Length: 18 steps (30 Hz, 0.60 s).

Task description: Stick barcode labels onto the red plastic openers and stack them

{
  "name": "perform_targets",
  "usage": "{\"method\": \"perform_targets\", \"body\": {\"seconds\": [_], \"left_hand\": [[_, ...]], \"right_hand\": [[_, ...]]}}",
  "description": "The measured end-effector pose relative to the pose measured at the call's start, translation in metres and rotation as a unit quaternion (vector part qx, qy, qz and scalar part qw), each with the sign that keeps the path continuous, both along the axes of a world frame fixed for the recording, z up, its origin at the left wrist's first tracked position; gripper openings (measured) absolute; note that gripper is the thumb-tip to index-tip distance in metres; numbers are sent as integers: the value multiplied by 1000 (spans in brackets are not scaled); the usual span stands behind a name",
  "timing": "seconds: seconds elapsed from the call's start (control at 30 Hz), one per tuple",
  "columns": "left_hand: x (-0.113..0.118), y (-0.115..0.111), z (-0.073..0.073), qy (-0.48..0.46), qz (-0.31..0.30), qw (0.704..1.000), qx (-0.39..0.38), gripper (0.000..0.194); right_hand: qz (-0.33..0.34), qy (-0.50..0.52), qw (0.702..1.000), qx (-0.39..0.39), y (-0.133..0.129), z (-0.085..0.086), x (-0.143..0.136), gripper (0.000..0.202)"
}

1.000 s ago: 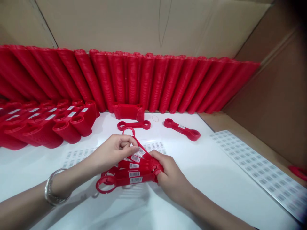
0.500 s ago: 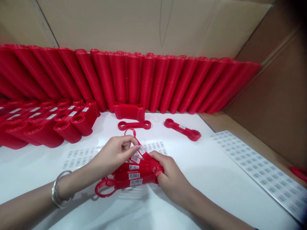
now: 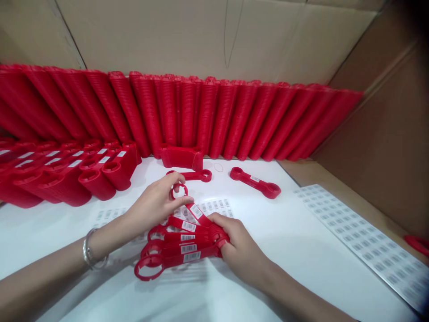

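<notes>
Leftmost, blocks of red plastic pieces with white labels stand toward the left edge of the white desk. Next, left hand: thumb and forefinger bracket the free ring of the topmost red plastic strip; cannot tell how firmly they pinch. Strip's long axis slants from that ring, nearer the far edge, toward the near right corner. Other labelled strips of the red ring-ended fan spread toward the near edge, rings leftward. Left hand is nearer the rings; right hand, clasped round the stacked ends, bounds the fan's right. Beyond, toward the far edge, one red dumbbell-shaped plastic piece. Rightmost, white barcode sheet along the right edge.
</notes>
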<state>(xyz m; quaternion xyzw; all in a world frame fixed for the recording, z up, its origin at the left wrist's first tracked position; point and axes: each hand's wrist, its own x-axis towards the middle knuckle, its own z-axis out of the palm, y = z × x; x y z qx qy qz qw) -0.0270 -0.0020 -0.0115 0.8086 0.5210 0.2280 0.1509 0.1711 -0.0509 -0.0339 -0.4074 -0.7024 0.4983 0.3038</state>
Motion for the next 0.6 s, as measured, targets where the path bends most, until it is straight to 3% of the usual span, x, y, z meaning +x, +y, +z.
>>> {"method": "perform_targets", "body": {"seconds": [0.1, 0.2, 0.4, 0.53, 0.6], "left_hand": [[-7, 2, 6, 19, -20, 999, -30, 30], [-10, -5, 8, 54, -84, 993, -56, 27], [-10, -41, 6, 81, -168, 974, -129, 34], [-11, -72, -3, 59, -177, 972, -143, 64], [-11, -83, -14, 77, -164, 976, -121, 52]], "right_hand": [[9, -44, 998, 39, 0, -1, 5, 35], [-1, -94, 991, 93, -4, -8, 14, 38], [-48, -217, 951, 213, -19, -29, 25, 36], [-117, -247, 934, 231, -25, -40, 21, 35], [-129, -263, 929, 227, -27, -41, 19, 35]]}}
